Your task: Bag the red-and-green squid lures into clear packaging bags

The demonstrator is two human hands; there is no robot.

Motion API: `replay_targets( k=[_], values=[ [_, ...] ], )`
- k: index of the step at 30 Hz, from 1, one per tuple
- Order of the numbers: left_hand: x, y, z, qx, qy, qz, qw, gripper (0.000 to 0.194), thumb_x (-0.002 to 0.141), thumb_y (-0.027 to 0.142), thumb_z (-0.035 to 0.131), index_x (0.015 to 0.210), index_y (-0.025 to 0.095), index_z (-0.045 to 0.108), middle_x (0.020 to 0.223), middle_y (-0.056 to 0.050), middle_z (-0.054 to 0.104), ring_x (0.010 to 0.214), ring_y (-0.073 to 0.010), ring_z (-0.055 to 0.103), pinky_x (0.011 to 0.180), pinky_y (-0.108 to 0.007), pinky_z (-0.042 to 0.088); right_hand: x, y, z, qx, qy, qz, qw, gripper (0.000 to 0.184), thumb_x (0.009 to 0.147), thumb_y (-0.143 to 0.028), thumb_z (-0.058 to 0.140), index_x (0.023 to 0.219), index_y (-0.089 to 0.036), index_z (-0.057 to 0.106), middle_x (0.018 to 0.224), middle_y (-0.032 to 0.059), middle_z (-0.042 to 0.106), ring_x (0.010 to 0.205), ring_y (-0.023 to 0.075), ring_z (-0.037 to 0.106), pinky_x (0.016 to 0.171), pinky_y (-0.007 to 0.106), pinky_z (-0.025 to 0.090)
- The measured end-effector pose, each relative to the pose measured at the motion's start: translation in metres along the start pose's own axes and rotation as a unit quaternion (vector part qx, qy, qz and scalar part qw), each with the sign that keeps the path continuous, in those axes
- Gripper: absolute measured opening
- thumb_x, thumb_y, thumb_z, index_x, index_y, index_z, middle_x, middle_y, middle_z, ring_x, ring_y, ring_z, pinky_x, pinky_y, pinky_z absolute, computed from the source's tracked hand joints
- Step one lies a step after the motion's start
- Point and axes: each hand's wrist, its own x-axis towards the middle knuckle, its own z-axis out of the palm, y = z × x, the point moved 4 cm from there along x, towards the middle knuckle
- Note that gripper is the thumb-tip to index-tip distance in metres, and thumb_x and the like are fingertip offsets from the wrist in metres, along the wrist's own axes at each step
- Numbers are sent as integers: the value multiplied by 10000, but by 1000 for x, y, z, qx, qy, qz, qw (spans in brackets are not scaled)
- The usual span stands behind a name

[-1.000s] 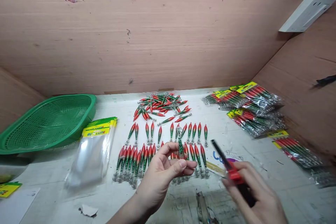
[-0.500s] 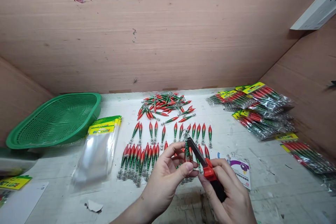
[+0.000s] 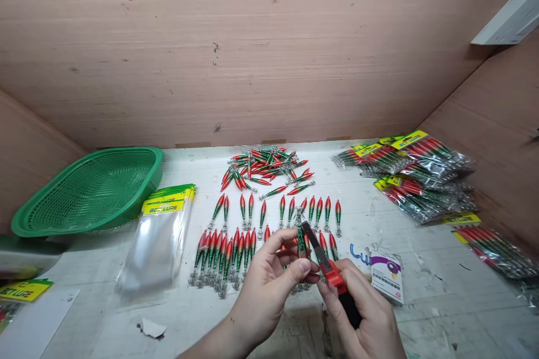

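My left hand (image 3: 269,283) pinches one fishing lure (image 3: 301,242), a squid jig with a dark green patterned body. The jig stands upright with its hook crown at the top. In my right hand (image 3: 366,314) is a utility knife (image 3: 333,276) with a red and black handle and a dark blade. The blade slants up to the left, its tip right beside the jig near the hooks; whether it touches cannot be made out. Rows of red and green squid jigs (image 3: 218,249) lie behind and left of my hands, partly hidden by them.
A loose heap of jigs (image 3: 269,165) lies farther back. Filled lure packets (image 3: 421,196) are piled at right, near a small white and purple box (image 3: 386,275). At left are empty clear bags (image 3: 158,241) with yellow headers and a green basket (image 3: 154,168). Wooden walls enclose the table.
The knife and my right hand have shifted very slightly down, showing more of the small box. My left hand keeps the same hold on the jig. The view has moved a little.
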Motion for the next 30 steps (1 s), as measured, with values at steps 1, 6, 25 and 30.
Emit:
replay_targets(
  k=[1,6,25,30],
  values=[
    [0,0,0,-2,1,0,1000,349,714,276,770,1017,208,612,844,-3,575,791,-157,654,739,-303,559,-1,0,1,7,5,5,1000,101,892,-215,520,793,-216,504,758,24,540,728,149,579,661,224,501],
    [-3,-2,0,-6,4,16,1000,383,733,272,755,1094,265,629,891,4,565,796,-143,656,745,-295,560,-1,-1,2,21,7,9,1000,62,902,-192,504,863,-206,551,868,54,561,807,157,580,717,238,492],
    [-6,-6,1,-19,35,6,999,424,706,308,775,1111,291,650,854,12,580,756,-108,640,725,-240,519,-3,-4,10,11,33,43,998,108,919,-259,484,847,-207,544,802,41,559,739,155,578,686,237,497],
    [-5,-6,-1,2,51,11,999,462,709,340,768,1144,285,626,916,-10,584,807,-128,627,763,-269,514,-6,-4,12,9,39,39,998,94,926,-246,480,876,-212,552,893,52,577,802,150,580,708,227,475]
  ],
)
